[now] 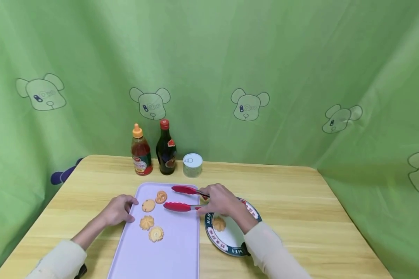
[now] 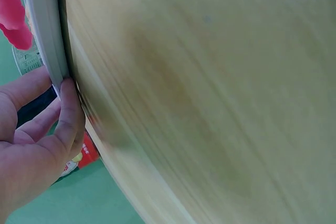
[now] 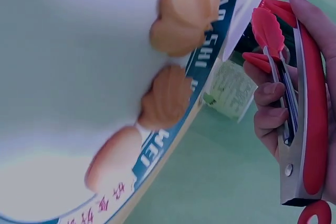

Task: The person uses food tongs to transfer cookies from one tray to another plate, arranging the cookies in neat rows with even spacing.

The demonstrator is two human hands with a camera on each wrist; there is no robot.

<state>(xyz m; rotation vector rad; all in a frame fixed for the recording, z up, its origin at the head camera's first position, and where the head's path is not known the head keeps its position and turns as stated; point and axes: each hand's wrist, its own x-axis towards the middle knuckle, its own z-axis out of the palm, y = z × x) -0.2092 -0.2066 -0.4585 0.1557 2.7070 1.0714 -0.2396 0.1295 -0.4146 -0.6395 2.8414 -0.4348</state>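
With my left hand (image 1: 118, 209) I pinch the left rim of the lilac tray (image 1: 171, 252) on the worktop (image 1: 296, 217). My right hand (image 1: 219, 198) grips the red-tipped tongs (image 1: 179, 207), their tips apart above the tray's far right part. Left of the tips lie a pretzel-shaped cookie (image 1: 161, 197), a round speckled cookie (image 1: 148, 205) and two scalloped cookies (image 1: 146, 223). Beneath my right forearm, the letter-rimmed plate (image 1: 234, 235) bears three more cookies (image 3: 167, 98).
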